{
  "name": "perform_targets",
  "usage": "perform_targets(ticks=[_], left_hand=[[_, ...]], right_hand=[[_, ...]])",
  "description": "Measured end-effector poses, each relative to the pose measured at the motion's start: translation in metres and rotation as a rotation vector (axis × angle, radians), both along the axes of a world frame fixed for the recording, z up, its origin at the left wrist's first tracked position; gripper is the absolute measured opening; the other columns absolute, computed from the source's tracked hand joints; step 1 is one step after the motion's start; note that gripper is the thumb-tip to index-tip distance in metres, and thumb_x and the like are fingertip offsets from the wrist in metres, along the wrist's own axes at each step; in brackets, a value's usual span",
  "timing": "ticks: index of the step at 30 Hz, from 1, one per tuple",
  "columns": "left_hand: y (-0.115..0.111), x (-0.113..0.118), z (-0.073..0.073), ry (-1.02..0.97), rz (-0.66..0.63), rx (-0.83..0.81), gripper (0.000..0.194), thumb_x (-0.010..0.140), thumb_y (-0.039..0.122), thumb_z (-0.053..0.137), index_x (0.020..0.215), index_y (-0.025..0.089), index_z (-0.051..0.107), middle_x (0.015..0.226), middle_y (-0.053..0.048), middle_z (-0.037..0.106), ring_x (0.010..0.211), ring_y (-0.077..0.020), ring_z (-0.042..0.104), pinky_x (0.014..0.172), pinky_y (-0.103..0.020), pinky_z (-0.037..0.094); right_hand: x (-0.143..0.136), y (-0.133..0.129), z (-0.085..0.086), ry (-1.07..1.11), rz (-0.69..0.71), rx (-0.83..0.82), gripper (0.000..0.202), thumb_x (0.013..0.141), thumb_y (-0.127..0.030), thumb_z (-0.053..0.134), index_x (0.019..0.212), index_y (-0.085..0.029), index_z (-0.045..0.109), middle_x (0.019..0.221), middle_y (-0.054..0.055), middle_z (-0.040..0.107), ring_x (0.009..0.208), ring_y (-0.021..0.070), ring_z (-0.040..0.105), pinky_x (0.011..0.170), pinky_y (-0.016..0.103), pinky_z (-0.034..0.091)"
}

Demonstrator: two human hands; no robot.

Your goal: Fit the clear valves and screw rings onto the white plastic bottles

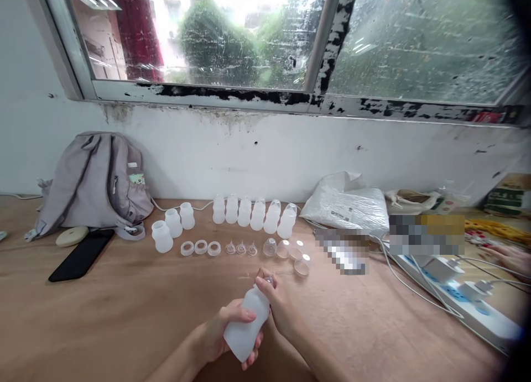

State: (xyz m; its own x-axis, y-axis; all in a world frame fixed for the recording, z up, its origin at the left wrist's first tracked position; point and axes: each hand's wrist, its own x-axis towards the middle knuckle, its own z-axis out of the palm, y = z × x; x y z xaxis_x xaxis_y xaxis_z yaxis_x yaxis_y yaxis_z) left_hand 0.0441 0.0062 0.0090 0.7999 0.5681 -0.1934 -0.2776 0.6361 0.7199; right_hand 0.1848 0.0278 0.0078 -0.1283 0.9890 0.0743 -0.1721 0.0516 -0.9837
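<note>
A frosted white baby bottle (249,321) is tilted over the near part of the table, its top pointing up and to the right. My left hand (232,329) wraps around its body. The fingers of my right hand (276,299) close around its top end, where a bit of clear nipple shows; the collar is mostly hidden by them. Beyond my hands lie white collar rings (201,247), clear nipples (241,248) and clear dome caps (283,249). Open bottles (173,223) stand at the left, and a row of capped bottles (258,214) stands near the wall.
A grey backpack (91,183), a black phone (82,255) and a round cream object (72,236) lie at the left. To the right are a plastic-wrapped package (348,202), a power strip (468,293) with cables, and another person's hand (512,257). A window is above the wall.
</note>
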Motion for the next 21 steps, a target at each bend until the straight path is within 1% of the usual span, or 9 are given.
perform_targets(ticks=[4, 7, 10, 13, 15, 16, 18, 19, 21], left_hand=[[0.001, -0.001, 0.001, -0.032, -0.016, -0.04, 0.031, 0.072, 0.029, 0.047, 0.098, 0.012, 0.048, 0.061, -0.005, 0.055, 0.043, -0.0133, 0.054, 0.034, -0.02, 0.039], [0.002, -0.001, -0.005, -0.08, -0.047, -0.097, 0.037, 0.072, 0.032, 0.047, 0.102, 0.011, 0.048, 0.061, -0.005, 0.055, 0.044, -0.0141, 0.055, 0.035, -0.021, 0.039], [0.003, 0.0, -0.016, -0.193, -0.14, -0.239, 0.044, 0.071, 0.042, 0.046, 0.103, 0.011, 0.049, 0.059, -0.002, 0.053, 0.041, -0.0127, 0.053, 0.032, -0.018, 0.031], [0.001, 0.001, -0.026, -0.357, -0.204, -0.358, 0.051, 0.071, 0.054, 0.042, 0.099, 0.012, 0.051, 0.053, 0.002, 0.046, 0.034, -0.0087, 0.044, 0.029, -0.017, 0.019], [0.001, 0.0, -0.029, -0.408, -0.176, -0.379, 0.053, 0.072, 0.058, 0.039, 0.099, 0.013, 0.05, 0.051, 0.003, 0.042, 0.031, -0.0065, 0.037, 0.029, -0.017, 0.013], [0.001, -0.001, -0.029, -0.415, -0.154, -0.384, 0.054, 0.073, 0.059, 0.038, 0.1, 0.013, 0.05, 0.051, 0.004, 0.04, 0.031, -0.0054, 0.035, 0.029, -0.017, 0.011], [0.004, -0.003, -0.028, -0.417, -0.115, -0.391, 0.054, 0.074, 0.058, 0.038, 0.101, 0.012, 0.049, 0.051, 0.004, 0.039, 0.031, -0.0038, 0.031, 0.03, -0.017, 0.009], [0.006, -0.004, -0.027, -0.419, -0.103, -0.388, 0.052, 0.075, 0.056, 0.039, 0.101, 0.012, 0.049, 0.051, 0.005, 0.039, 0.032, -0.0035, 0.031, 0.031, -0.017, 0.009], [0.011, -0.006, -0.025, -0.407, -0.081, -0.357, 0.047, 0.074, 0.053, 0.042, 0.097, 0.012, 0.051, 0.053, 0.004, 0.041, 0.033, -0.0042, 0.035, 0.031, -0.017, 0.011]], right_hand=[[-0.001, -0.001, -0.003, 0.022, 0.002, 0.015, 0.037, 0.068, -0.045, 0.058, 0.057, -0.019, 0.036, 0.051, -0.005, 0.031, 0.045, 0.0065, 0.028, 0.041, 0.02, 0.024], [-0.002, -0.002, -0.005, 0.044, -0.017, 0.009, 0.038, 0.067, -0.046, 0.059, 0.057, -0.019, 0.035, 0.049, -0.006, 0.03, 0.043, 0.006, 0.028, 0.038, 0.019, 0.022], [-0.002, -0.005, -0.004, 0.077, 0.008, -0.015, 0.036, 0.069, -0.047, 0.057, 0.059, -0.019, 0.037, 0.047, -0.007, 0.03, 0.038, 0.0049, 0.026, 0.033, 0.018, 0.017], [-0.001, -0.007, 0.002, 0.139, 0.094, -0.032, 0.033, 0.068, -0.048, 0.057, 0.063, -0.019, 0.042, 0.049, -0.007, 0.031, 0.037, 0.004, 0.025, 0.031, 0.016, 0.015], [0.0, -0.006, 0.008, 0.188, 0.158, -0.061, 0.032, 0.065, -0.048, 0.061, 0.073, -0.019, 0.048, 0.055, -0.005, 0.037, 0.041, 0.0048, 0.03, 0.032, 0.015, 0.018], [0.001, -0.005, 0.01, 0.21, 0.185, -0.085, 0.035, 0.063, -0.048, 0.062, 0.08, -0.02, 0.049, 0.059, -0.004, 0.04, 0.044, 0.0056, 0.033, 0.033, 0.015, 0.02], [0.002, -0.001, 0.012, 0.235, 0.205, -0.136, 0.042, 0.062, -0.048, 0.064, 0.092, -0.023, 0.048, 0.067, -0.003, 0.045, 0.047, 0.0068, 0.037, 0.035, 0.015, 0.024], [0.003, 0.002, 0.012, 0.235, 0.205, -0.154, 0.043, 0.062, -0.047, 0.065, 0.094, -0.024, 0.048, 0.069, -0.002, 0.047, 0.048, 0.007, 0.038, 0.037, 0.016, 0.026], [0.005, 0.007, 0.01, 0.214, 0.202, -0.171, 0.039, 0.063, -0.046, 0.065, 0.09, -0.022, 0.049, 0.069, -0.002, 0.049, 0.049, 0.007, 0.039, 0.04, 0.017, 0.028]])
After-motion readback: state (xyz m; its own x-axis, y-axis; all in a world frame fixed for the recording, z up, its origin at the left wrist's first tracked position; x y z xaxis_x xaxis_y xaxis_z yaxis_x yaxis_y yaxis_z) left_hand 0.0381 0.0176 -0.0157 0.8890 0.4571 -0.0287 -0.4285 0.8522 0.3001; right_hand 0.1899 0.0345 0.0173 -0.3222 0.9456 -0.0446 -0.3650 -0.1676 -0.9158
